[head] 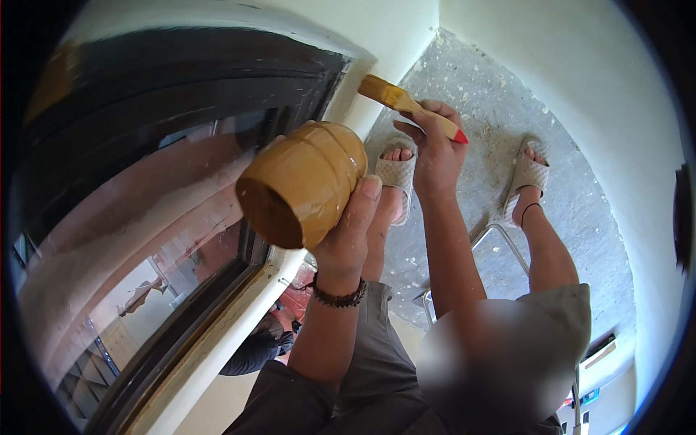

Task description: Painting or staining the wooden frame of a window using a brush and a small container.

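Observation:
A brown, ridged, barrel-shaped container (312, 174) with a glossy surface lies in the grip of my left hand (345, 231). My thumb presses on its right side, and most of the other fingers are hidden behind it. The container is tilted, with a dark opening facing the lower left of the view. To the right, my right hand (437, 147) holds a flat paintbrush (402, 100) by its red-tipped wooden handle. Yellow-brown colour covers the brush's ferrule area. Its bristles point up and left, close to the pale wall edge beside the window and apart from the container.
A dark-framed glass window (206, 87) with reflections fills the left, above a pale sill (228, 326). Below is a speckled concrete floor (467, 81) with bent metal tubing (503, 239) near my slippered feet. Part of another person (261, 348) shows beyond the sill. White walls (576, 60) enclose the right.

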Tool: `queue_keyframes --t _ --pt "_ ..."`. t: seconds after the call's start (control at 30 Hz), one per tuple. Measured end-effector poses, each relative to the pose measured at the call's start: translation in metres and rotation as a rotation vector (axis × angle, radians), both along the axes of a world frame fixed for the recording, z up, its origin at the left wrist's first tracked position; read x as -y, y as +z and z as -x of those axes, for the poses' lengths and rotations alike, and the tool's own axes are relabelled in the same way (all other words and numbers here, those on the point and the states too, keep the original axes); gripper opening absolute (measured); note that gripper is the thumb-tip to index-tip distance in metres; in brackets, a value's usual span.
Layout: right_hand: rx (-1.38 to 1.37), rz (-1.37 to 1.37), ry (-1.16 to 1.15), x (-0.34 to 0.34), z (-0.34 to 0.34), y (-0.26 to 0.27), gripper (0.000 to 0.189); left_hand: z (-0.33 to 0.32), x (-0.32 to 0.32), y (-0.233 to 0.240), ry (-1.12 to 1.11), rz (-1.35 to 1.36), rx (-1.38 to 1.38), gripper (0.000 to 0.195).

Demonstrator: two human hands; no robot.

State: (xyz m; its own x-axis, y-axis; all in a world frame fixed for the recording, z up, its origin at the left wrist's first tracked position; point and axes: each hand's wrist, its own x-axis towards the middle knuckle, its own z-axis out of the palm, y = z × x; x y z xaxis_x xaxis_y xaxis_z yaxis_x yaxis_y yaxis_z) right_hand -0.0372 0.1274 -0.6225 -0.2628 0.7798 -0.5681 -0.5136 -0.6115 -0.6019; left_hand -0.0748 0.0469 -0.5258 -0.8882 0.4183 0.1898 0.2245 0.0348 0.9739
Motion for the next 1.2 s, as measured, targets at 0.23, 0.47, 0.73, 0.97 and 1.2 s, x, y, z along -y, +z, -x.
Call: queue_keyframes --t 0.23,0.47,0.73,0.97,1.2 --pt "0.102 -0.137 0.049 0.001 0.034 -0.003 0.017 0.009 -0.027 0.016 -0.002 0.221 -0.006 0.045" --pt "0.259 -0.283 0.082 0.003 0.049 -0.008 0.017 0.013 -0.035 0.008 0.164 0.270 -0.095 0.041" --pt "0.358 -0.357 0.081 0.001 0.055 -0.006 0.017 0.018 -0.033 0.005 0.183 0.220 -0.141 0.036" --pt "0.426 -0.408 0.075 0.001 0.062 -0.005 0.017 0.019 -0.032 0.012 0.069 0.243 -0.208 0.033" --pt "0.451 -0.417 0.099 -0.003 0.064 0.002 0.016 0.020 -0.031 0.009 0.073 0.276 -0.232 0.032"
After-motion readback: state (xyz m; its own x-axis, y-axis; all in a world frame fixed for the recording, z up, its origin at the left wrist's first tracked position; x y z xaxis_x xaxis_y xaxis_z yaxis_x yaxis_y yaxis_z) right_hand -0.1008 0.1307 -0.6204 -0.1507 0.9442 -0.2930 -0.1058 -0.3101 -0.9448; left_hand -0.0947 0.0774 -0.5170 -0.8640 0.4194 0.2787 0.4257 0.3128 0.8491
